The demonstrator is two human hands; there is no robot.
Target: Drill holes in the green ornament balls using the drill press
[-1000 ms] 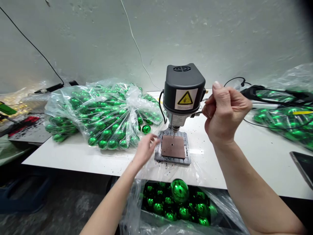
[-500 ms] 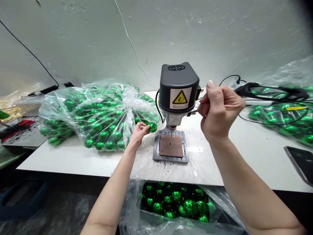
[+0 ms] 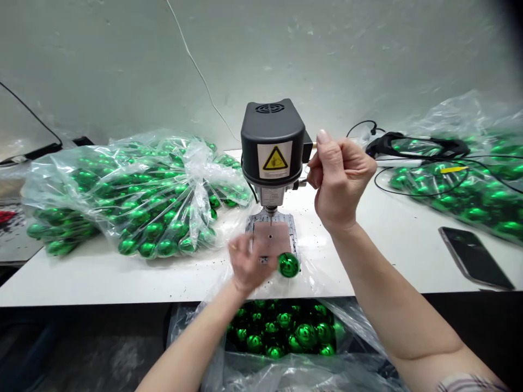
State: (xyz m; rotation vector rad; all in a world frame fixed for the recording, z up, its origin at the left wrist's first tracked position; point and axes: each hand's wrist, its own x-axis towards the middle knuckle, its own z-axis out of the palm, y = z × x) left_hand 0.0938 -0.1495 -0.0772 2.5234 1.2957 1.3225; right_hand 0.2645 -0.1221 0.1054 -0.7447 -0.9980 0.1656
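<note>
A small bench drill press (image 3: pixel 272 147) stands in front of me, with a black motor cover and a yellow warning label. Its thin bit hangs over a brown square pad (image 3: pixel 272 239) with a small hole, set on the grey base. My right hand (image 3: pixel 341 182) is closed at the press's right side around its lever, which the fingers mostly hide. Blurred by motion, my left hand (image 3: pixel 253 264) hovers over the base's front left with its fingers apart. A shiny green ball ornament (image 3: pixel 289 265) is just off its fingertips, in front of the pad.
A clear bag of green balls (image 3: pixel 155 201) lies left on the white table (image 3: pixel 196 277). Below the front edge, an open plastic bag holds more balls (image 3: pixel 286 332). Right are another bag of balls (image 3: pixel 482 196), black cables and a phone (image 3: pixel 476 258).
My left hand has moved right and toward me from beside the bag, and the green ball has left its pinch. The right hand stays at the lever; the view has shifted right.
</note>
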